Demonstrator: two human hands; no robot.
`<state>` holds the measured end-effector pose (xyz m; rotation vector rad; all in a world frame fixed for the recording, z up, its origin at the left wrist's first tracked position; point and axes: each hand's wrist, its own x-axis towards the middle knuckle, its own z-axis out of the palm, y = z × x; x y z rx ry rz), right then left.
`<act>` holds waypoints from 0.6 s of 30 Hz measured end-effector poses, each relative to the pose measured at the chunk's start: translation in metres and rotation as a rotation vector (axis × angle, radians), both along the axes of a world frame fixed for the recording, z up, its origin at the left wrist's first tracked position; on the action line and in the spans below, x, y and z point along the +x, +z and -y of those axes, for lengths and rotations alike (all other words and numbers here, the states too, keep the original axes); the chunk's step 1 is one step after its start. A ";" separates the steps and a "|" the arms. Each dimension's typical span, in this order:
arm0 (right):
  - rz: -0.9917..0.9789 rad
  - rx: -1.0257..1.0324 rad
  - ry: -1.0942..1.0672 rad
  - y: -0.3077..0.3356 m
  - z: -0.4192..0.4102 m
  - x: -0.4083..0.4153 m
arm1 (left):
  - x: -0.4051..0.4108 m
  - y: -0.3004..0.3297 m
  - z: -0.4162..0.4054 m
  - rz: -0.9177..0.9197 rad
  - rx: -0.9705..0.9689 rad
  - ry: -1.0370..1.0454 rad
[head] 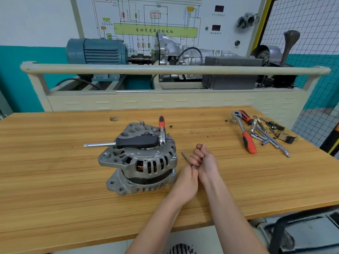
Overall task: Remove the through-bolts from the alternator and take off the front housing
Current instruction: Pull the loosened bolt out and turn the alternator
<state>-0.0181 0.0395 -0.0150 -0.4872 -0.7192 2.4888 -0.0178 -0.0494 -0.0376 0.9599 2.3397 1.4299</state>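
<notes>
The wooden table point(55, 162) carried the alternator point(139, 160), which stood on end near the middle with its two housing halves together and no gap showing between them. A black-handled tool point(135, 141) lay across its top, and a small ratchet with a red handle point(161, 131) stood at the top right edge, seemingly on a fastener. At the right rim a bolt head point(174, 156) showed with its shank running down the side, so by that sign at least one through-bolt was not yet out.

Just right of the alternator, the two hands met above the table. The left hand point(187, 180) had its grip narrow, pinching the lower end of a thin bolt point(185, 156) that pointed up and away. The right hand point(203, 158) was curled into a fist beside it; whether it gripped that bolt too could not be told.

Well to the right lay a heap of ratchets and sockets point(256, 131).

Judged so, one bolt was free, others remained, and the front housing was yet to come off.
</notes>
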 end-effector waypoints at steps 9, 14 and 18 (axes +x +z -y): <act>0.139 -0.128 0.020 0.011 -0.006 -0.009 | 0.002 0.004 0.000 0.011 0.092 0.019; 0.089 -0.212 0.044 0.010 -0.010 -0.009 | 0.002 0.004 -0.004 0.016 0.090 0.061; 0.072 -0.247 0.018 0.009 -0.009 -0.009 | 0.002 0.002 -0.003 0.026 0.080 0.054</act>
